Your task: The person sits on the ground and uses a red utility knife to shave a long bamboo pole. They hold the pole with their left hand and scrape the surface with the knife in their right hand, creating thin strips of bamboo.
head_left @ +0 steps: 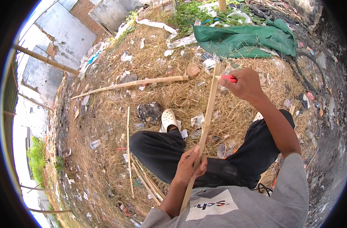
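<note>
A long pale bamboo strip (208, 114) slants from my torso up and away between my knees. Around its lower part my left hand (191, 164) is closed. Near the strip's far end, my right hand (245, 84) grips a small red-handled tool (229, 78) against or right beside the strip's right edge. Its working end is too small to make out, so I cannot tell whether it is a knife. Several more bamboo strips (143, 178) lie on the ground left of my bent leg.
A thick bamboo pole (131, 84) lies across the dry grass ahead. Beyond it to the right is a green tarp (245, 40). A dark rock (150, 112) sits by my pale clog (169, 119). Litter is scattered around, and a broken wall (67, 34) stands far left.
</note>
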Available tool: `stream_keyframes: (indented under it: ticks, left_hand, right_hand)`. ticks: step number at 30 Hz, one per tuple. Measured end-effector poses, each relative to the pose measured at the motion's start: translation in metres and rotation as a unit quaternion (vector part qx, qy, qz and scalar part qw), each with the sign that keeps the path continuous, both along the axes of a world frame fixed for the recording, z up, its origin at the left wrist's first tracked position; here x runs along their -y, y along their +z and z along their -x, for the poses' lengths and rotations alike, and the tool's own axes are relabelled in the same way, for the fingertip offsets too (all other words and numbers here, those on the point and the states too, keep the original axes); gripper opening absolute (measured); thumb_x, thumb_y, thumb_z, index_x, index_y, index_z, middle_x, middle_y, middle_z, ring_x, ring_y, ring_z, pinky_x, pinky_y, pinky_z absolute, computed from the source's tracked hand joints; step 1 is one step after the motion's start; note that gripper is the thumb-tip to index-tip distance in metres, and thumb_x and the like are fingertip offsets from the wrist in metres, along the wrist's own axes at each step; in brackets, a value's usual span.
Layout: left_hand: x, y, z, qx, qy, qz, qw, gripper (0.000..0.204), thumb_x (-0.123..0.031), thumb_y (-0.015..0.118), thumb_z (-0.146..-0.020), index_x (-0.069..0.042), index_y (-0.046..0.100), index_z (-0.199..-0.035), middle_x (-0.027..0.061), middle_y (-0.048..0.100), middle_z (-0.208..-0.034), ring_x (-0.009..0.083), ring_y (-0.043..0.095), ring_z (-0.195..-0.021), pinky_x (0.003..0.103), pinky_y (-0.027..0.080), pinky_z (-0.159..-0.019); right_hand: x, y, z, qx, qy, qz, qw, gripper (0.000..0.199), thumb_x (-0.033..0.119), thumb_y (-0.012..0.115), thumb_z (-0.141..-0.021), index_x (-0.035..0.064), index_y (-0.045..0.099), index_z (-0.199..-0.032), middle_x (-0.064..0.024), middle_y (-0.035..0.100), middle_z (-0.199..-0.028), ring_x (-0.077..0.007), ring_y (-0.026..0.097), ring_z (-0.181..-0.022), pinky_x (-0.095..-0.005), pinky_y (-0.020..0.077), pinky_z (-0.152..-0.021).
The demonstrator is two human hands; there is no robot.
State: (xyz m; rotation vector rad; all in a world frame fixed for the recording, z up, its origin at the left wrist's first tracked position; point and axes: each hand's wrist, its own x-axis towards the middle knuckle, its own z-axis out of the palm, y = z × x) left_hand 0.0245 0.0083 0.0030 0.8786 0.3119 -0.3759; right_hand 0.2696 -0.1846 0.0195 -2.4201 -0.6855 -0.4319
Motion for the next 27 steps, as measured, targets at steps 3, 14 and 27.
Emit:
stream_keyframes:
  ticks: [3,14,27]
  left_hand:
    - [-0.003,0.002,-0.008,0.003,0.029,0.009,1.000,0.047,-0.026,0.033,-0.106,-0.002,0.033,-0.147,0.0086,0.052,-0.060,0.0057,0.031,-0.032,0.021,0.031,-0.036]
    - [-0.007,0.005,-0.018,0.017,0.037,0.007,0.999,0.046,-0.026,0.033,-0.107,-0.002,0.036,-0.146,0.0083,0.056,-0.064,0.0062,0.032,-0.033,0.021,0.033,-0.037]
    - [0.004,0.009,-0.025,0.023,0.024,-0.084,0.996,0.049,-0.032,0.035,-0.107,-0.002,0.037,-0.145,0.0074,0.056,-0.065,0.0057,0.033,-0.034,0.020,0.035,-0.039]
  right_hand:
    - [-0.018,-0.006,0.046,0.039,0.128,0.060,0.989,0.066,0.073,0.067,-0.071,0.0109,0.055,-0.051,-0.0071,0.046,-0.044,-0.0283,0.050,-0.041,-0.0381,0.0365,-0.042]
    - [-0.023,-0.012,0.052,0.049,0.158,0.039,0.985,0.067,0.075,0.068,-0.067,0.0120,0.053,-0.048,-0.0052,0.045,-0.043,-0.0262,0.048,-0.039,-0.0376,0.0348,-0.041]
    - [-0.026,-0.024,0.043,0.098,0.147,0.069,0.982,0.075,0.081,0.060,-0.069,0.0101,0.058,-0.046,-0.0061,0.046,-0.040,-0.0225,0.049,-0.034,-0.0349,0.0355,-0.038]
